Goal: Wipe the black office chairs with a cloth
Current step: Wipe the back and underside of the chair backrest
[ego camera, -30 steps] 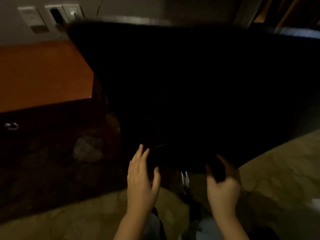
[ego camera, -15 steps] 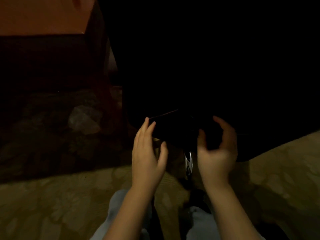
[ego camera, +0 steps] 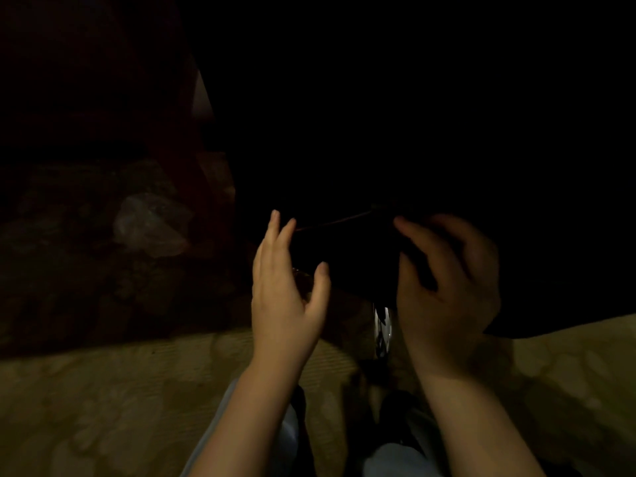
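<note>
The view drops: the wall sockets and the orange top of the desk (ego camera: 148, 84) leave the frame, and the black chair (ego camera: 413, 115) now fills its upper half. Both hands rise along the chair's lower edge, the left hand (ego camera: 285, 297) straight-fingered, the right hand (ego camera: 447, 294) curling its fingers (ego camera: 457, 232) further.

A tan carpet (ego camera: 103, 407) fills the bottom, a dark red table (ego camera: 206, 160) stands upper left, and a pale lump (ego camera: 151, 225) lies beside it.
</note>
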Available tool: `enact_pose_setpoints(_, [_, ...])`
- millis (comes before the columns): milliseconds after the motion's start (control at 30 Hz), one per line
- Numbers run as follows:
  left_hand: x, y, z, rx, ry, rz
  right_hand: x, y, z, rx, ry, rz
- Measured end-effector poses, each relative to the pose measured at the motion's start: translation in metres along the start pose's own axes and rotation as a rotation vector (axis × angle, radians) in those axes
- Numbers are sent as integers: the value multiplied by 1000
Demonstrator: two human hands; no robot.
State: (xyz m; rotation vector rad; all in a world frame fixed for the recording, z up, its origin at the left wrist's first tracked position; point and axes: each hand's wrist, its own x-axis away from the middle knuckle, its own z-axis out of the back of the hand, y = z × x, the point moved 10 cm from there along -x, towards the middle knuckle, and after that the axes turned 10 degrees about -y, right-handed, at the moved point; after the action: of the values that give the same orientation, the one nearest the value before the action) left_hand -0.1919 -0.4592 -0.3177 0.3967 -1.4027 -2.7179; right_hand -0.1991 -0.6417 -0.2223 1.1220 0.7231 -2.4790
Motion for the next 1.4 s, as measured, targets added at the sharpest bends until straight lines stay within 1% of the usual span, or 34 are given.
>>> enact_pose_setpoints(67, [-3, -4, -1, 0, -12, 8, -5, 1, 8, 4, -4, -20])
enact_pose_setpoints(167, [-9, -7, 0, 16, -10, -1, -19, 16, 43, -28, 110, -71])
enact_pose_setpoints(200, [-10, -7, 0, 38, -13, 5, -27, 22, 50, -88, 95, -78])
enact_pose_setpoints(267, [-12, -8, -2, 63, -20, 16, -37, 29, 44, -197, -40, -137])
enact_pose_setpoints(367, [-13, -6, -11, 77, -39, 9, -18, 12, 38, -38, 64, -102])
enact_pose_setpoints(400, [-13, -5, -15, 86, -49, 9, -13, 6, 29, -9, 41, -80])
enact_pose_setpoints(467, [-14, -5, -18, 92, -54, 18, -6, 4, 14, -3, -17, -30])
enact_pose_setpoints(533, [-14, -5, -16, 86, -34, 13, -3, 11, 14, 1, 0, -21])
enact_pose_setpoints(633, [-13, -4, -11, 81, -2, 12, -2, 20, 24, -19, 41, -58])
enact_pose_setpoints(800, [-10, 0, -7, 102, 12, 23, -1, 40, 42, -3, 49, -69])
enact_pose_setpoints(900, [-9, 0, -1, 129, 28, 30, 1, 56, 59, 33, 79, -160])
enact_pose_setpoints(967, [-8, -1, 5, 129, 39, 38, 16, 92, 72, 14, 169, -259])
enact_pose_setpoints(1067, [-6, 5, 15, 119, 86, 7, 44, 154, 86, -148, 311, -481])
enact_pose_setpoints(1100, [-6, 10, 20, 108, 116, -15, 48, 160, 86, -179, 324, -531])
enact_pose_setpoints(1133, [-5, 14, 25, 105, 148, -33, 48, 153, 86, -160, 333, -556])
enact_pose_setpoints(1167, [-5, 16, 30, 109, 178, -44, 46, 140, 85, -119, 327, -556])
enact_pose_setpoints(1200, [-5, 16, 36, 119, 202, -48, 40, 117, 81, -90, 318, -506])
enact_pose_setpoints(1267, [-4, 13, 44, 147, 222, -33, 27, 68, 59, -121, 230, -408])
enact_pose_setpoints(1333, [-5, 5, 46, 154, 198, -1, 17, 29, 17, -159, -17, -333])
enact_pose_setpoints(1367, [-6, 2, 45, 154, 178, 20, 15, 10, -1, -141, -136, -267])
enact_pose_setpoints(1400, [-7, -2, 44, 166, 154, 45, 15, -3, -12, -124, -199, -201])
